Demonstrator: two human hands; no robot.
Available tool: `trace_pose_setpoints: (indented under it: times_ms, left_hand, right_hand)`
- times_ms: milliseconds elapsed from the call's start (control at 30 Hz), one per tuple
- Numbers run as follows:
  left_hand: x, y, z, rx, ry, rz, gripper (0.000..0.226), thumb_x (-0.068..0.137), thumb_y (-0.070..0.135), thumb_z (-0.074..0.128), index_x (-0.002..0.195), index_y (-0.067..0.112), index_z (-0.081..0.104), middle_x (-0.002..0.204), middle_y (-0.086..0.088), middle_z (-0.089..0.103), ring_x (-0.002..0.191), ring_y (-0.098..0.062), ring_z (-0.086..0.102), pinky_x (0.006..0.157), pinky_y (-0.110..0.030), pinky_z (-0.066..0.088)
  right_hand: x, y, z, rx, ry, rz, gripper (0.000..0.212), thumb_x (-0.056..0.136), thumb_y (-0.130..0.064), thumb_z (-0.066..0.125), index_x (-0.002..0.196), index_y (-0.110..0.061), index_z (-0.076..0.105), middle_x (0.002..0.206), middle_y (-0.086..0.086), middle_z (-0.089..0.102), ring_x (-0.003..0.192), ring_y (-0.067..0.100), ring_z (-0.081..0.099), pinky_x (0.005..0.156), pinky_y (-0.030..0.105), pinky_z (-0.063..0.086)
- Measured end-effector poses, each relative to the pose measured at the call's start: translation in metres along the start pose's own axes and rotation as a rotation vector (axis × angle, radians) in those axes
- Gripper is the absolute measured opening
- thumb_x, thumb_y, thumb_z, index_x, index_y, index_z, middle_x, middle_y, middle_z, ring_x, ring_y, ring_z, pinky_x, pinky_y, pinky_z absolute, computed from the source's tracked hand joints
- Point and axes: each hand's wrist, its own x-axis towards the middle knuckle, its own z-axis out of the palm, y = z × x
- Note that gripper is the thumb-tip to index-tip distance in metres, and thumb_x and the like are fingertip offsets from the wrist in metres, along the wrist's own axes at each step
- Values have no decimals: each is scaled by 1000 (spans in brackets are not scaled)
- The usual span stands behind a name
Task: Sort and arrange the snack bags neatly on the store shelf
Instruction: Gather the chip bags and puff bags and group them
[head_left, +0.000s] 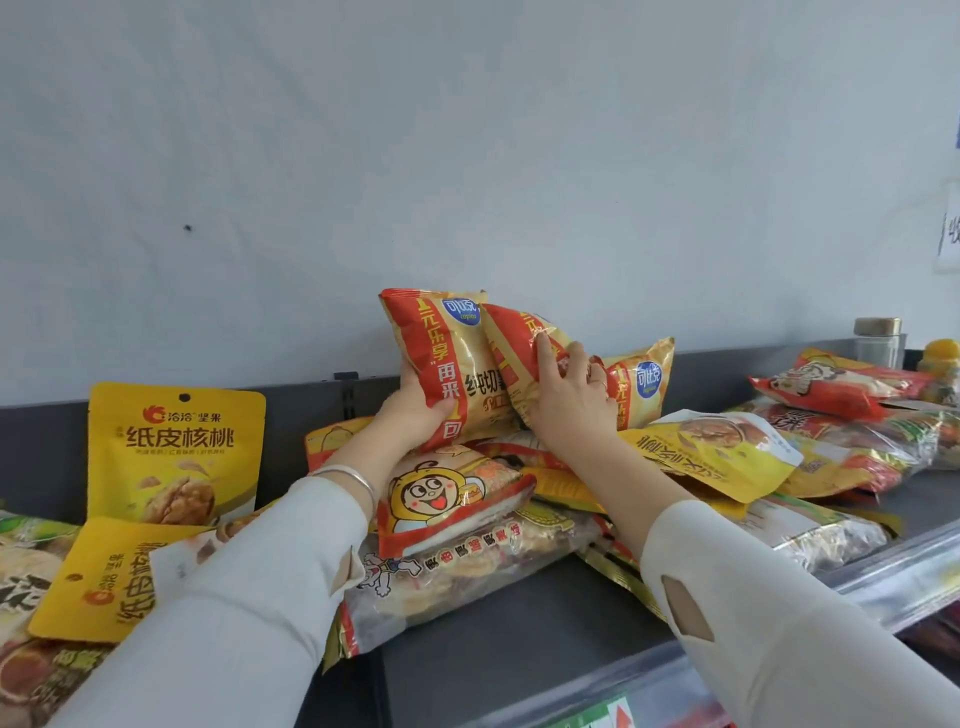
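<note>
Three red-and-gold chip bags stand at the back of the grey shelf (524, 639). My left hand (415, 410) grips the lower left side of the leftmost chip bag (447, 358), holding it upright. My right hand (571, 400) presses on the front of the middle chip bag (519, 343), which leans right. A third chip bag (641, 379) shows behind my right fingers. Beneath them lies a loose pile of snack bags, topped by a red bag with a cartoon face (441, 499).
A yellow walnut pouch (174, 452) stands at the left against the shelf back, another (98, 582) lies before it. A yellow pouch (711, 452) and red bags (831, 384) lie to the right. A jar (878, 343) stands far right. The wall rises behind.
</note>
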Motion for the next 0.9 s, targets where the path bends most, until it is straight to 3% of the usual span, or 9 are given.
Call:
trace_pose_setpoints:
  times_ms: [100, 200, 300, 367, 433, 567, 733, 800, 900]
  left_hand:
    - [-17, -7, -2, 40, -8, -7, 68, 96, 37, 47, 150, 24, 9, 146, -4, 41, 130, -28, 44, 106, -40, 36]
    - [-39, -14, -10, 175, 105, -2, 52, 97, 38, 45, 144, 20, 31, 138, -5, 51, 124, -25, 50, 98, -39, 42]
    - [-61, -21, -26, 287, 222, -60, 38, 96, 36, 45, 131, 23, 50, 130, -1, 57, 116, -23, 54, 91, -38, 47]
    - [-74, -27, -38, 333, 274, -93, 33, 94, 35, 47, 124, 24, 56, 125, 0, 60, 113, -23, 55, 89, -38, 48]
    - [-87, -36, -46, 342, 253, -142, 30, 93, 34, 49, 120, 22, 59, 122, -1, 61, 109, -25, 57, 89, -40, 50]
    - [-116, -43, -45, 192, 117, -249, 38, 95, 41, 47, 119, 16, 63, 129, -5, 58, 119, -25, 52, 98, -38, 43]
    - [-139, -19, -30, -63, 12, -261, 42, 98, 43, 39, 127, 19, 56, 122, 1, 58, 112, -20, 53, 90, -29, 40]
    - [-140, -16, -27, -282, 46, -298, 39, 98, 37, 44, 130, 16, 52, 118, 1, 61, 105, -18, 58, 87, -31, 46]
    - [-135, -18, -26, -529, 184, -343, 40, 95, 25, 53, 133, 15, 47, 117, -6, 63, 95, -20, 64, 66, -30, 51]
  right_hand:
    - [-5, 1, -2, -14, -18, -17, 71, 95, -27, 44, 151, -29, -1, 157, 11, 5, 143, 44, 11, 109, 63, 25]
    - [-18, 1, -7, -135, 145, -138, 65, 93, -27, 46, 150, -25, 16, 157, 12, 14, 144, 40, 13, 114, 59, 18]
    - [-34, -7, -8, -119, 294, -388, 42, 92, -22, 47, 135, -21, 48, 144, 9, 41, 134, 35, 35, 107, 50, 34]
    - [-44, -17, -9, -61, 206, -505, 29, 95, -25, 44, 118, -18, 60, 124, 4, 56, 115, 28, 52, 87, 42, 51]
    - [-50, -29, -11, 21, -37, -484, 30, 98, -34, 41, 109, -16, 61, 105, 2, 60, 96, 24, 59, 74, 39, 54]
    - [-49, -50, -5, 170, -514, -268, 51, 96, -54, 36, 121, -13, 55, 114, 6, 62, 101, 25, 60, 89, 42, 52]
    - [-64, -57, -1, 244, -456, -277, 53, 93, -55, 40, 126, -16, 53, 121, 6, 61, 108, 27, 58, 92, 42, 49]
    - [-71, -55, -4, 313, -409, -276, 51, 94, -50, 46, 130, -16, 51, 123, 6, 61, 110, 27, 58, 91, 41, 49]
    - [-77, -54, -3, 454, -406, -252, 52, 93, -47, 50, 134, -14, 50, 129, 8, 58, 115, 27, 55, 94, 41, 48]
